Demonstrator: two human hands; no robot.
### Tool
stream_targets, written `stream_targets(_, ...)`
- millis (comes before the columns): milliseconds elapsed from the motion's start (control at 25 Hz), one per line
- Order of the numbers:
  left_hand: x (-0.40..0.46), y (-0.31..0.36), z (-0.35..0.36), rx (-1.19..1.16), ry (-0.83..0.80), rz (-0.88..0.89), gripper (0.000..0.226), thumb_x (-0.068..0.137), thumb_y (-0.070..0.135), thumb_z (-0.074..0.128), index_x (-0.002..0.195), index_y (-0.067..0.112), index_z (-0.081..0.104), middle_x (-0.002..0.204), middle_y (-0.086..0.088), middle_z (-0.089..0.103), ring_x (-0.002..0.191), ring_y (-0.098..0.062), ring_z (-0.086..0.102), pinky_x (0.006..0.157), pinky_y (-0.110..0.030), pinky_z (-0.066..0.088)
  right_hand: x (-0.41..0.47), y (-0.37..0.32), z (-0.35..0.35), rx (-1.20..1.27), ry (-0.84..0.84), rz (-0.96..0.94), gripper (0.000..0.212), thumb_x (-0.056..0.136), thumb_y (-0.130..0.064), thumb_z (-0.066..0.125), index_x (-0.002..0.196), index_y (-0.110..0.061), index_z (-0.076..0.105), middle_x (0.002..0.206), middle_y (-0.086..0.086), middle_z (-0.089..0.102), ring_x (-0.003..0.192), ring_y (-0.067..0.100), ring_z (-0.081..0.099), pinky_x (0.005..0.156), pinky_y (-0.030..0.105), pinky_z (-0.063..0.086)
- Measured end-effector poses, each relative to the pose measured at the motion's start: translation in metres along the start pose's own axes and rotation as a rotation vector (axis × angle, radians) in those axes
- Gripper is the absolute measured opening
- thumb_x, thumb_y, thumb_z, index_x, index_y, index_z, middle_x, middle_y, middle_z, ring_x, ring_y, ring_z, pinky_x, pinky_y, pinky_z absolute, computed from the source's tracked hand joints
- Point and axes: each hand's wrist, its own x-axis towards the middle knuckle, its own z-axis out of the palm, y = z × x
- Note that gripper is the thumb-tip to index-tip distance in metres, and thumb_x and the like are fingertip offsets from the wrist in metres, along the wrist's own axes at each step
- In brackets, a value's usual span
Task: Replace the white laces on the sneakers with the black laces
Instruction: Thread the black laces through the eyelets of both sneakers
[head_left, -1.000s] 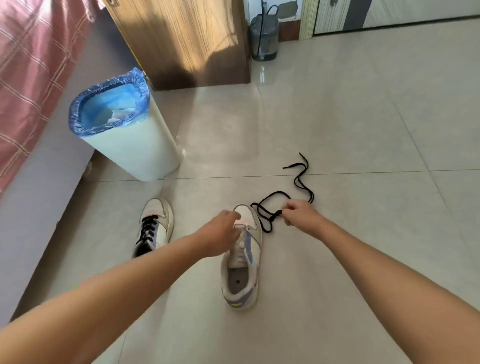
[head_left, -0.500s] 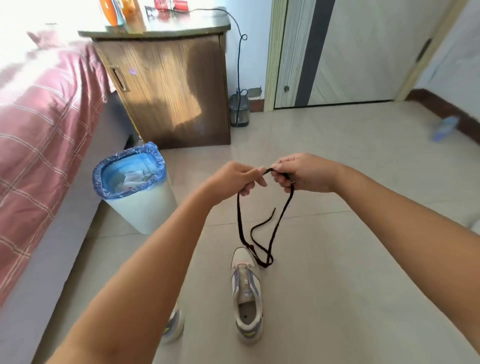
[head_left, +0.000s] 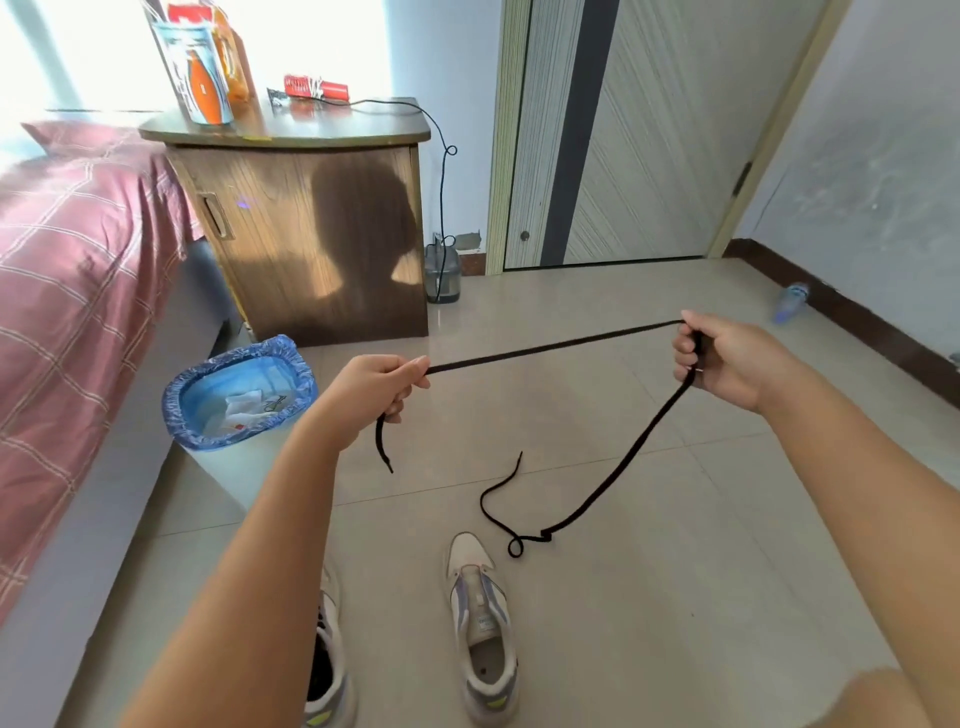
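Black lace (head_left: 556, 347): stretching taut between gripping left hand (head_left: 371, 387) and right hand (head_left: 727, 358), hanging above unlaced sneaker (head_left: 480, 623), nearer the right.

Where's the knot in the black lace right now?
Head view, lower centre: the knot hangs low in the black lace, just right of the unlaced sneaker toe.

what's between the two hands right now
In the head view, a taut stretch of the black lace spans from the left hand to the right hand; only bare floor lies behind it.
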Motion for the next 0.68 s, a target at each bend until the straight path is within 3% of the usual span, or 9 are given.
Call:
stream_targets(120, -0.003, -0.004, -0.003, -0.018, -0.013, -0.028, 0.031, 0.091, 0.037, 0.058, 0.076, 0.012, 0.067, 0.050, 0.010, 0.041, 0.048, -0.009, 0.037, 0.047, -0.021, 0.037, 0.001, 0.006, -0.008, -0.212, -0.046, 0.019, 0.029, 0.096, -0.025, 0.050, 0.069, -0.015, 0.047, 0.055, 0.000, 0.034, 0.042, 0.011, 0.030, 0.043, 0.023, 0.032)
stream_targets(240, -0.002, -0.012, -0.018, 0.280, 0.203, -0.070, 0.031, 0.090, 0.035, 0.059, 0.071, 0.012, 0.068, 0.054, 0.002, 0.046, 0.052, -0.016, 0.043, 0.048, -0.024, 0.037, 0.001, 0.002, -0.011, -0.492, -0.145, -0.002, 0.029, 0.087, -0.037, 0.063, 0.069, -0.015, 0.057, 0.051, -0.004, 0.033, 0.045, 0.012, 0.028, 0.043, 0.022, 0.032)
stream_targets(360, -0.007, -0.030, -0.035, 0.688, 0.441, -0.294, 0.026, 0.092, 0.028, 0.055, 0.088, 0.005, 0.067, 0.090, -0.014, 0.061, 0.086, -0.032, 0.058, 0.074, -0.038, 0.047, -0.005, 0.005, -0.013, -0.726, -0.229, 0.043, 0.041, 0.072, -0.050, 0.071, 0.074, -0.011, 0.061, 0.051, -0.005, 0.031, 0.047, 0.013, 0.027, 0.049, 0.024, 0.031)
stream_targets(440, -0.016, -0.033, -0.033, 0.846, 0.494, -0.444, 0.024, 0.090, 0.015, 0.055, 0.109, 0.000, 0.060, 0.119, -0.019, 0.046, 0.098, -0.038, 0.056, 0.080, -0.043, 0.045, -0.010, 0.007, -0.005, -0.855, -0.225, 0.037, 0.041, 0.075, -0.049, 0.069, 0.077, -0.008, 0.063, 0.051, -0.006, 0.035, 0.048, 0.012, 0.031, 0.052, 0.026, 0.032)
stream_targets(480, -0.018, -0.029, -0.026, 0.882, 0.484, -0.412, 0.029, 0.090, 0.013, 0.056, 0.116, 0.000, 0.056, 0.126, -0.019, 0.038, 0.100, -0.038, 0.055, 0.082, -0.043, 0.044, -0.012, 0.009, 0.005, -0.910, -0.240, 0.019, 0.038, 0.081, -0.046, 0.066, 0.078, -0.009, 0.064, 0.052, -0.006, 0.038, 0.049, 0.011, 0.033, 0.053, 0.026, 0.034)
stream_targets(560, -0.019, -0.007, 0.002, 0.791, 0.322, -0.117, 0.036, 0.094, 0.023, 0.053, 0.125, 0.004, 0.053, 0.124, -0.013, 0.042, 0.102, -0.031, 0.055, 0.085, -0.037, 0.042, -0.017, 0.014, 0.036, -0.934, -0.355, -0.024, 0.028, 0.090, -0.037, 0.059, 0.081, -0.012, 0.067, 0.056, -0.008, 0.044, 0.052, 0.010, 0.039, 0.055, 0.024, 0.038)
stream_targets(600, -0.020, 0.009, 0.021, 0.624, 0.175, 0.028, 0.037, 0.097, 0.030, 0.047, 0.125, 0.006, 0.055, 0.112, -0.009, 0.049, 0.094, -0.024, 0.056, 0.081, -0.032, 0.042, -0.020, 0.017, 0.054, -0.912, -0.435, -0.045, 0.024, 0.093, -0.033, 0.056, 0.081, -0.015, 0.068, 0.057, -0.009, 0.046, 0.056, 0.010, 0.041, 0.056, 0.024, 0.040)
stream_targets(680, -0.027, 0.035, 0.060, 0.222, -0.179, 0.066, 0.042, 0.098, 0.042, 0.038, 0.114, 0.011, 0.062, 0.084, -0.003, 0.054, 0.064, -0.015, 0.047, 0.056, -0.025, 0.040, -0.027, 0.023, 0.087, -0.861, -0.574, -0.091, 0.024, 0.094, -0.029, 0.055, 0.075, -0.023, 0.068, 0.057, -0.012, 0.050, 0.062, 0.011, 0.045, 0.058, 0.023, 0.041)
